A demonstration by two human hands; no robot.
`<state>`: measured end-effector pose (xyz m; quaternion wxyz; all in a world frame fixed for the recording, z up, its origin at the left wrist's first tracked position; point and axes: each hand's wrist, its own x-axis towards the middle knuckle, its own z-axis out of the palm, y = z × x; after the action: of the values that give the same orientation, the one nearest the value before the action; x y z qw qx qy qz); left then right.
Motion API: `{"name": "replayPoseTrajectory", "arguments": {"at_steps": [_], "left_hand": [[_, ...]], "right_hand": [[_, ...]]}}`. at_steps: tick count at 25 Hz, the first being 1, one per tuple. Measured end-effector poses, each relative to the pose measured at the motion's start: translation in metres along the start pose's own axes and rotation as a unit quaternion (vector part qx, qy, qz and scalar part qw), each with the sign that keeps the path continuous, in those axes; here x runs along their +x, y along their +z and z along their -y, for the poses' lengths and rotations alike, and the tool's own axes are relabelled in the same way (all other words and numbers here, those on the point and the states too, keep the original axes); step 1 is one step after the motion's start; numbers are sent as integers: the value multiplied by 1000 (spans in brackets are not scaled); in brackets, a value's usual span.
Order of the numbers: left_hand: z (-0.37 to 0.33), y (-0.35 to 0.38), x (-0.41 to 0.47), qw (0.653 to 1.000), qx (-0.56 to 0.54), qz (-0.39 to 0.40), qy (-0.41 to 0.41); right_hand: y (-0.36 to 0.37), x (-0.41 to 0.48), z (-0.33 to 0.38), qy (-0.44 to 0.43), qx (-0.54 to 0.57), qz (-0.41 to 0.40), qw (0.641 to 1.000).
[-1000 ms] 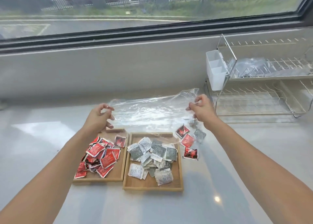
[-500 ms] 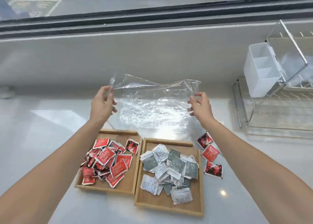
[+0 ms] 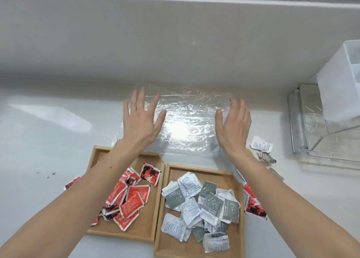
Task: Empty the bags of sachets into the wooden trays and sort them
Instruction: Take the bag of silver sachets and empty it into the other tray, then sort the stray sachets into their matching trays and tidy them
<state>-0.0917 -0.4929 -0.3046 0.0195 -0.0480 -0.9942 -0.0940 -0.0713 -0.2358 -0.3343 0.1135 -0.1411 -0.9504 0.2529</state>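
On the white countertop (image 3: 48,140), the left wooden tray (image 3: 97,154) holds red sachets (image 3: 130,199). The left hand (image 3: 142,121) and right hand (image 3: 233,125), fingers spread, lie flat on the empty clear plastic bag (image 3: 187,125) by the back edge. The right wooden tray (image 3: 169,238) holds grey and white sachets (image 3: 202,205); loose sachets (image 3: 261,144) lie further right.

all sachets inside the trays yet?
No: several red sachets and a white sachet lie on the counter, right of the trays.

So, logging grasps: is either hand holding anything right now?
Nothing is held. The left hand and right hand are open and flat over the clear plastic bag.
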Motion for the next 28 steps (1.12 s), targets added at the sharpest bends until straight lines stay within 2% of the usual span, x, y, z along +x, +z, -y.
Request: {"name": "replayPoseTrajectory", "arguments": {"at_steps": [2,4,7,10,17,23,25,28], "left_hand": [[-8,17,6,998,-10,45,31],[-13,34,9,994,-16,87,65],[-8,61,15,988,-6,142,65],[4,79,16,982,10,180,59],[18,91,12,983,5,175,52],[18,78,21,969,19,234,73],[13,69,24,975,-2,210,72],[-7,51,16,984,-72,134,97]], "right_hand": [[5,1,9,-119,-81,27,989],[15,4,14,-181,-136,105,968],[34,5,2,-188,-191,213,939],[45,9,-21,-171,-205,264,927],[54,14,-44,-174,-187,262,930],[44,21,-36,-166,-176,323,915],[33,23,-30,-164,-156,329,917],[2,9,-27,-158,-86,268,947]]}}
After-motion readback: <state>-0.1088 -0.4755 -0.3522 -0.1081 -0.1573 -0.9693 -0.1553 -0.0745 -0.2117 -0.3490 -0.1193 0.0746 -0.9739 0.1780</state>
